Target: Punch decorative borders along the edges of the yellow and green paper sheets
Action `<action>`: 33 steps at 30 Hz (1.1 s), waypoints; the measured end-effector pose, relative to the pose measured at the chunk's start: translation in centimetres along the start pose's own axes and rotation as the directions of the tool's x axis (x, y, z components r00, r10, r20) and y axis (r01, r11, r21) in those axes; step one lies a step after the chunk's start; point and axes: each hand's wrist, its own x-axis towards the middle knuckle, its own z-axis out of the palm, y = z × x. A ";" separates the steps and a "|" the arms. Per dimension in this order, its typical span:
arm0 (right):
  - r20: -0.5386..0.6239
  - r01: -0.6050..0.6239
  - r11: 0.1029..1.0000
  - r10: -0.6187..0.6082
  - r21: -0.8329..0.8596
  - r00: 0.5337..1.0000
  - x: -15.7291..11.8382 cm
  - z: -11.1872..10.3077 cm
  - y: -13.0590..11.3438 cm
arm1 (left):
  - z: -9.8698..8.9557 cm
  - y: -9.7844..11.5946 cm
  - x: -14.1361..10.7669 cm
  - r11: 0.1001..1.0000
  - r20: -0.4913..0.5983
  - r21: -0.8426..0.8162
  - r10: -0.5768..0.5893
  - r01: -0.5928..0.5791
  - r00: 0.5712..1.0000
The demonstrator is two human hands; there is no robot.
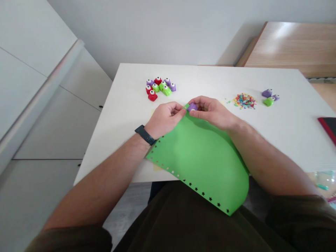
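Note:
My left hand (165,119) pinches the top corner of a green paper sheet (202,161), and a black wristwatch (145,134) sits on that wrist. My right hand (211,112) is shut on a small purple craft punch (192,107), which is pressed onto the sheet's corner between my hands. Small star-shaped holes run along the sheet's lower left edge. The sheet's far end rests on the white table (118,108), and its near end hangs over the table edge towards my lap.
A cluster of several purple, red and green craft punches (159,88) stands on the table behind my hands. To the right lie a pile of colourful paper confetti (245,101) and several more punches (269,97). A red-edged dark object (328,127) lies at the right table edge.

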 end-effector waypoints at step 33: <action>-0.233 0.052 0.988 -0.085 -0.145 0.969 -0.1 -3.0 0.1 | -0.1 0.1 0.1 0.999 -0.035 0.050 -0.005 0.006 0.999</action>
